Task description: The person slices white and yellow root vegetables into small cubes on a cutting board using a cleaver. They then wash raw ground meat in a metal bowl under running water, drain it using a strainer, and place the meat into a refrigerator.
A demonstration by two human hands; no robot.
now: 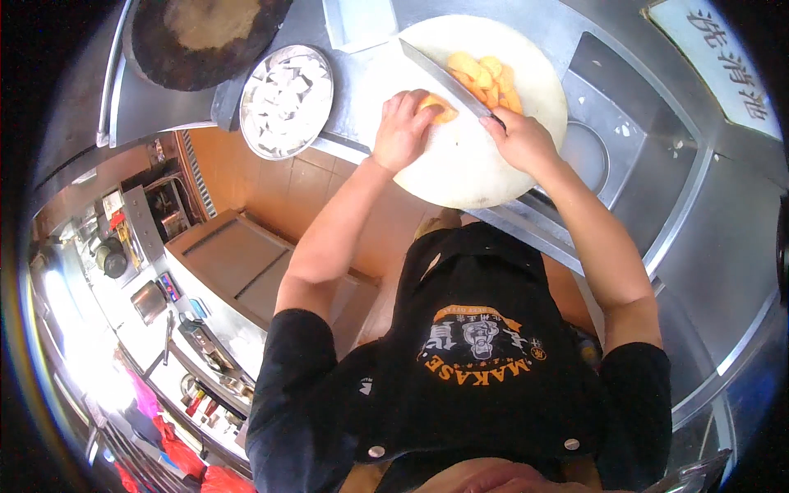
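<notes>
A round white cutting board (456,166) lies in front of me, its right part over the sink. My left hand (404,126) rests on it with the fingers curled on a piece of orange food (442,110), perhaps carrot. My right hand (521,135) grips the handle of a kitchen knife (444,77), whose blade points up and to the left between that piece and a pile of cut orange pieces (487,77). The blade is close beside the pile. Left of the board, a round metal plate (244,117) holds many white cut pieces.
A large dark wok (151,61) stands at the upper left. Beyond the board is a pale rectangular tray (360,46). A metal sink (666,123) with a round basin lies at the right, scraps in it. A sign with writing (715,61) is at the upper right.
</notes>
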